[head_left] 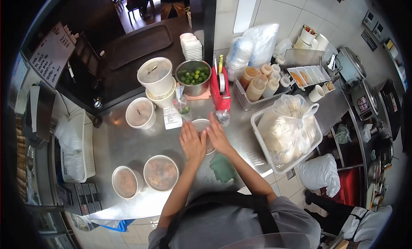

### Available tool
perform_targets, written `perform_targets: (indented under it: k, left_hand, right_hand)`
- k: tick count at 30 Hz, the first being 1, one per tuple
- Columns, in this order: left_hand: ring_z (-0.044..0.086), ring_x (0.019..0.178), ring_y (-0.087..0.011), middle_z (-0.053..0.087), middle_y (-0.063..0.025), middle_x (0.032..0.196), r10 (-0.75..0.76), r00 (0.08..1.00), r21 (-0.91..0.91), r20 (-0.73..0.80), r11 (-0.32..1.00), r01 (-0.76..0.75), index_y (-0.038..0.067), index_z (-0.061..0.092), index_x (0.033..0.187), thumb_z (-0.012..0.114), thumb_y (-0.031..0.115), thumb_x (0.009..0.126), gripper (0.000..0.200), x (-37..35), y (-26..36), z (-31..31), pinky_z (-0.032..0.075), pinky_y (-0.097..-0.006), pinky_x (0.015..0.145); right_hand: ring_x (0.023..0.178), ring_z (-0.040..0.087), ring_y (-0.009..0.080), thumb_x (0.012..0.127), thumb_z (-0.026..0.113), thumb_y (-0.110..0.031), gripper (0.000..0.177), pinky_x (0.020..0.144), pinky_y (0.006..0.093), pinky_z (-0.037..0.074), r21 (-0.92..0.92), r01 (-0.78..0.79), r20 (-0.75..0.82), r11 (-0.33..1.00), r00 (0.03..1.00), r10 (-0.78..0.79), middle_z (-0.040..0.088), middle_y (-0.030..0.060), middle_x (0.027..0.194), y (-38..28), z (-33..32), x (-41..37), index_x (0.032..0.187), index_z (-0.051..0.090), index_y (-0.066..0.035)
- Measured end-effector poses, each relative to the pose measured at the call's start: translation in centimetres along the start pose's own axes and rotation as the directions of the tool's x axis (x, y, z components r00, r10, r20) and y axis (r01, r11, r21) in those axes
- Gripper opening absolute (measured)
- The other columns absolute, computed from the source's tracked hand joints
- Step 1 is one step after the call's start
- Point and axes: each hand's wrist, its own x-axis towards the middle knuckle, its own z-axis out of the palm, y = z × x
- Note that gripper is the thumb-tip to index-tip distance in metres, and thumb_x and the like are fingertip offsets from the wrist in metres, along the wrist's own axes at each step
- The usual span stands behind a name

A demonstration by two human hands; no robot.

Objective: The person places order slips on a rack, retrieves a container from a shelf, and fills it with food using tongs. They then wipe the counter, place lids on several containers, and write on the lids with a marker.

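Observation:
Both of my hands rest on a lidded takeaway bowl [200, 125] on the steel counter, covering most of it. My left hand [192, 140] has its fingers stretched out over the bowl's left side. Over the right side lies my right hand [218, 135], its fingers also straight. A printed receipt [173, 118] and a small knotted plastic bag [183, 108] are just beyond my left fingertips. Another small clear bag [222, 116] lies by my right fingertips. Below the right hand is a crumpled green cloth [222, 168].
Two lidded bowls [161, 173] stand at front left, others [155, 72] behind the receipt. Further back are a metal pot [193, 65] of green citrus and a red tape dispenser [221, 92]. A white basket [279, 166] with a filled bag and a sauce-bottle crate [247, 103] occupy the right.

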Motion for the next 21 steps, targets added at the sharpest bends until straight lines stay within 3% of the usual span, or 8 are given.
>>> perform_targets:
  k: [4,6,7,9,11,14,17,21]
  left_hand:
    - [0.023,0.128,-0.0374,0.023,-0.0246,0.139,-0.118,0.986,0.066,0.118,0.992,0.111,-0.004,0.025,0.134,0.041,0.035,0.089,0.062,0.6,1.3,-0.9,0.019,-0.0441,0.104]
    - [0.028,0.126,-0.0379,0.028,-0.0256,0.136,0.13,0.991,-0.06,-0.029,0.99,-0.131,-0.005,0.028,0.132,0.043,0.033,0.089,0.06,2.6,2.3,-0.5,0.023,-0.0423,0.102]
    - [0.03,0.125,-0.0381,0.031,-0.026,0.134,0.25,0.962,-0.105,-0.113,0.959,-0.261,-0.005,0.029,0.131,0.045,0.032,0.089,0.059,4.0,2.9,-0.4,0.025,-0.0414,0.102]
    - [0.042,0.116,-0.0351,0.043,-0.0244,0.126,0.187,0.98,-0.509,0.065,0.851,-0.128,-0.005,0.038,0.126,0.045,0.031,0.09,0.051,6.7,5.9,-0.6,0.034,-0.0387,0.096]
    - [0.057,0.095,-0.0349,0.055,-0.025,0.109,0.016,0.854,-0.627,0.521,0.686,0.369,-0.008,0.049,0.112,0.04,0.043,0.09,0.056,10.9,4.2,5.6,0.043,-0.0416,0.086]
    - [0.057,0.097,-0.0313,0.055,-0.0235,0.11,-0.06,0.687,-0.689,0.724,-0.003,0.725,-0.007,0.05,0.108,0.036,0.048,0.091,0.06,13.0,4.8,8.3,0.044,-0.0383,0.087]
    - [0.056,0.101,-0.0283,0.056,-0.0213,0.107,0.058,0.658,-0.659,0.75,-0.018,0.752,-0.009,0.051,0.105,0.034,0.053,0.09,0.066,13.5,4.9,7.6,0.044,-0.0357,0.09]
    - [0.061,0.091,-0.0284,0.058,-0.02,0.1,-0.019,0.735,-0.735,0.678,-0.025,0.678,-0.013,0.051,0.101,0.06,0.029,0.084,0.046,13.4,5.8,6.8,0.052,-0.0329,0.079]
  right_hand:
    - [0.105,0.049,0.0326,0.086,0.045,-0.006,0.024,0.086,0.0399,0.041,0.081,0.014,-0.363,0.997,0.932,0.016,0.046,0.0224,0.114,0.3,-4.3,4.9,0.109,0.042,-0.001]
    - [0.093,0.055,0.0285,0.084,0.05,-0.008,0.018,0.08,0.0366,0.043,-0.158,-0.102,-0.394,0.982,0.918,0.032,0.054,0.0191,0.104,4.5,-5.1,8.1,0.099,0.043,-0.001]
    - [0.089,0.057,0.0267,0.082,0.052,-0.006,0.02,0.075,0.0353,0.044,-0.098,-0.171,-0.37,0.98,0.921,0.124,0.056,0.0179,0.097,5.1,-5.3,9.2,0.097,0.042,-0.002]
    - [0.08,0.061,0.023,0.076,0.057,-0.003,0.026,0.065,0.0326,0.048,0.017,-0.295,-0.311,0.955,0.907,0.285,0.06,0.0155,0.085,5.2,-5.8,11.4,0.094,0.039,-0.003]
    - [0.074,0.061,0.02,0.072,0.06,0.001,0.031,0.063,0.0303,0.047,0.217,-0.313,-0.321,0.925,0.872,0.37,0.06,0.0134,0.078,4.6,-6.3,12.1,0.092,0.037,-0.003]
    - [0.07,0.06,0.0152,0.068,0.059,0.007,0.034,0.06,0.0265,0.046,0.428,-0.225,-0.301,0.875,0.878,0.373,0.061,0.0115,0.075,2.8,-6.9,10.4,0.09,0.036,-0.005]
    - [0.065,0.058,0.0103,0.069,0.056,0.013,0.035,0.057,0.0207,0.044,0.519,-0.035,-0.27,0.854,0.941,0.203,0.059,0.0068,0.074,-2.4,-8.8,3.6,0.09,0.036,-0.007]
    - [0.061,0.05,0.0028,0.076,0.056,0.011,0.028,0.053,0.0162,0.038,0.582,-0.208,-0.06,0.786,0.953,0.297,0.055,0.0012,0.072,-8.6,-12.8,-7.4,0.086,0.039,-0.007]
